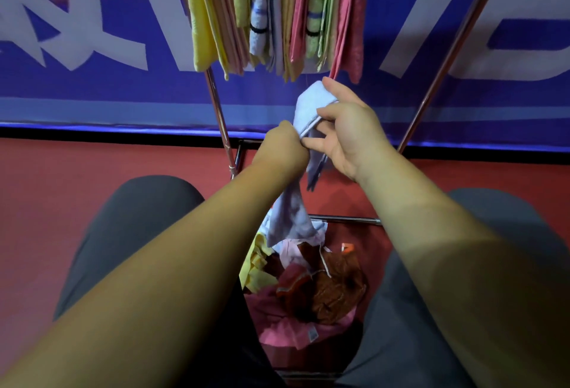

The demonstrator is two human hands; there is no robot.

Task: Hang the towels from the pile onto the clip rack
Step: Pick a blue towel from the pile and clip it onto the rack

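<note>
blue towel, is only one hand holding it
No, the left hand and the right hand both grip the blue towel.

Looks like a hall or staged booth rather than a home. Huge blue banner [92, 94] with giant white lettering filling the back, black strip [123, 133] along its foot. Plain red floor [46, 202] below, sports-court style. Chrome rack [220, 116] set up free-standing in front of banner, towels [277, 17] hung in a tight row. Mixed pile [308, 289] low down by rack's base.
</note>
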